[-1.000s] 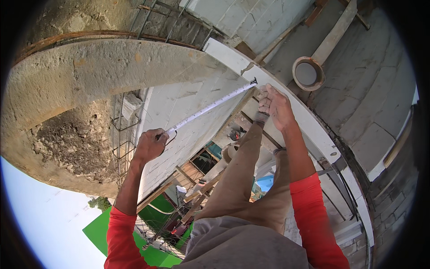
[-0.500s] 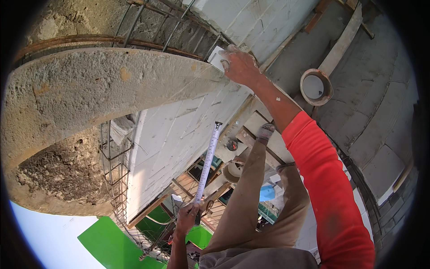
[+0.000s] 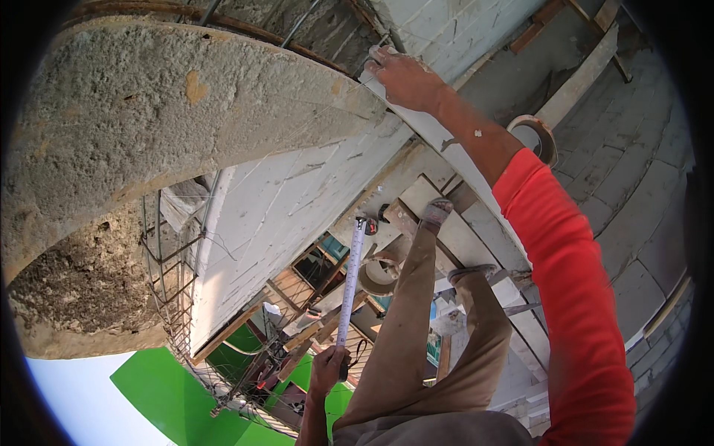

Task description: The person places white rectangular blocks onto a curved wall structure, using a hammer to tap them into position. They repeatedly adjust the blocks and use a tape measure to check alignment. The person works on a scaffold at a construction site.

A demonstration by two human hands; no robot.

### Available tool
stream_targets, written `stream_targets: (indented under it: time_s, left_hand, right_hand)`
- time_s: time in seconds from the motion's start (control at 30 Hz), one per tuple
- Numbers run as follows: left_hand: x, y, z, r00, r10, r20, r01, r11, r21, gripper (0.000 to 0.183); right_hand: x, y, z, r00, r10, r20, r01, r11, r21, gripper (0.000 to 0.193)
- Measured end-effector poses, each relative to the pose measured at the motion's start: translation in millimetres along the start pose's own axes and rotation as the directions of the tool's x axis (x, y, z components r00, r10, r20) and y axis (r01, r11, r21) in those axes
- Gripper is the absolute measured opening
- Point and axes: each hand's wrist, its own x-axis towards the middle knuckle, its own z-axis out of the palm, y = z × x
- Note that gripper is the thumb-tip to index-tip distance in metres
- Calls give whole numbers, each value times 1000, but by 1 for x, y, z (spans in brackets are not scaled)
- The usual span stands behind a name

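Low in the middle, my left hand [image 3: 325,370] is closed round the case of a tape measure [image 3: 347,301]. Its white blade sticks out stiffly upward, with the dark end hook free in the air. My right arm, in a red sleeve, reaches to the top, where my right hand [image 3: 405,80] curls over the far end of a long white board-like strip [image 3: 429,132]. This strip slants down under my forearm, which hides part of it. Beside the fingertips lies the end of a curved, rough concrete beam [image 3: 223,104]. The undersides of my right fingers are hidden.
A white block wall [image 3: 275,197] runs below the beam, beside a rebar cage [image 3: 175,264]. My feet stand on scaffold planks [image 3: 439,245] high above lower levels. One bucket [image 3: 379,275] sits near my feet, another bucket [image 3: 537,137] beyond my right forearm. Green sheeting [image 3: 175,390] lies lower left.
The view has shifted, with the beam and wall now higher and further left. More of the white strip shows under my right forearm. My left hand still holds the tape measure with its blade out.
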Motion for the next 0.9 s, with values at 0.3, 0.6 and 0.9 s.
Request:
stream_targets:
  time_s: [0.3,0.6,0.9]
  left_hand:
    - [-1,6,6,993,122,-2,-118,968,219,30]
    - [-3,90,2,947,320,31,-321,940,115,33]
    - [-14,282,37,679,712,175,-701,701,-132,36]
  right_hand:
    - [23,16,-50,993,1,-120,4,999,35,15]
    - [-76,-62,-90,812,561,-160,-244,575,781,25]
    - [-142,-125,-71,829,356,432,-555,418,719,34]
